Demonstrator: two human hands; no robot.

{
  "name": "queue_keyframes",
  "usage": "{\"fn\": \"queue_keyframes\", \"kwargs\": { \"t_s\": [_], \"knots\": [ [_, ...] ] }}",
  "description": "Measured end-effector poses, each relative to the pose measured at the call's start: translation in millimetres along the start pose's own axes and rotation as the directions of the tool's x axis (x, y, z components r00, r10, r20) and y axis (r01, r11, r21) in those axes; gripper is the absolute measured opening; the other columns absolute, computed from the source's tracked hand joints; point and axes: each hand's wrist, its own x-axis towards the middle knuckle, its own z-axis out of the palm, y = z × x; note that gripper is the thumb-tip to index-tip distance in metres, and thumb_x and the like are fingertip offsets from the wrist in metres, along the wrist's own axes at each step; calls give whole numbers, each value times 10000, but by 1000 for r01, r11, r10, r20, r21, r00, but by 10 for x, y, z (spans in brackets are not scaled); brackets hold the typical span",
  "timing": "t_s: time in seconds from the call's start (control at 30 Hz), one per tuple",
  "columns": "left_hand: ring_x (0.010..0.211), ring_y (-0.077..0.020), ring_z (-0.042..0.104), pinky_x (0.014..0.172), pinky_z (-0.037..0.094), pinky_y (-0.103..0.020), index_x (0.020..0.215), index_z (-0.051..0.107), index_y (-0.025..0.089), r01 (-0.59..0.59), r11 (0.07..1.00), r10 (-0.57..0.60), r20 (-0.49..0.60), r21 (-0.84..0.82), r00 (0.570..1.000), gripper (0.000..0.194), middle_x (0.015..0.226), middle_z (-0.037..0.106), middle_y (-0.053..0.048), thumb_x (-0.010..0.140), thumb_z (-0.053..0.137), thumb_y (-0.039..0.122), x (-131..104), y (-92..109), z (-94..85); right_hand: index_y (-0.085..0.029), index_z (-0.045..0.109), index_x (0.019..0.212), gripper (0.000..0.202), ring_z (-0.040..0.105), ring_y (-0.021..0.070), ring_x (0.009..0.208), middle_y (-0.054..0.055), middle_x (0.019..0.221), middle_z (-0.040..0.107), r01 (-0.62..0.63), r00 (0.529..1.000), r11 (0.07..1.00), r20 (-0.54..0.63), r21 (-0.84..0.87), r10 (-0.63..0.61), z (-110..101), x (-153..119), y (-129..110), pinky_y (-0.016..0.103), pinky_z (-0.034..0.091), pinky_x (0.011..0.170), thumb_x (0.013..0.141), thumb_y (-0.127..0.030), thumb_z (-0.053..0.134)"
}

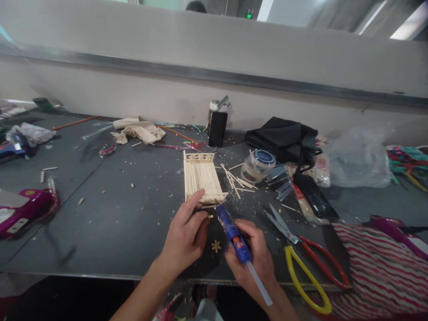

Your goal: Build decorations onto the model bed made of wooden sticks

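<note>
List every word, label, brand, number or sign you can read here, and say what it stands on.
No text reads clearly.
Orange-red label on the blue glue gun: too blurred.
White patch on the purple tool at far left: any lettering is too small.
Jar's blue lid: any marking is too blurred.
Small green light at the top: too small to tell.

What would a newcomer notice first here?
Probably the blue glue gun in the right hand, its tip by the near end of the pale stick-built model mid-table. The left hand is at that same end. Scissors with red and yellow handles stand out at right.
</note>
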Motion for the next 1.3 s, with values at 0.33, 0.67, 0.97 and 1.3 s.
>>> {"fn": "queue_keyframes", "kwargs": {
  "t_s": [0.33,0.67,0.97,1.3],
  "knots": [
    [1031,-191,559,913,500,-403,971,542,154,-17,1000,17,-1,3,1000,215,1388,434,-166,819,531,3,6,-1,-2,-188,460,1153,427,629,215,946,89,1037,592,3,999,1000,-37,-12,-3,-4,-13,49,329,551,803,735,-139,529],
    [1022,-193,564,918,494,-403,959,552,152,-9,1000,9,-2,14,1000,217,1385,439,-166,805,546,0,9,-2,-2,-204,448,1155,442,638,216,935,87,1053,600,-11,1000,999,-27,33,12,9,-11,24,333,555,785,727,-123,531],
    [1028,-193,558,916,493,-408,966,557,147,-5,1000,5,-2,8,1000,203,1397,426,-169,816,537,11,0,-5,0,-190,449,1156,439,634,206,943,94,1060,593,-2,1000,1000,-8,30,2,22,-18,41,315,555,792,732,-104,522],
    [1022,-184,570,913,493,-386,950,578,138,-10,1000,9,-26,-25,1000,194,1380,450,-171,808,558,9,10,3,-1,-194,438,1184,440,625,221,943,103,1059,586,57,998,998,-21,-1,-58,-37,-19,56,349,558,782,762,-119,537]
  ]
}}
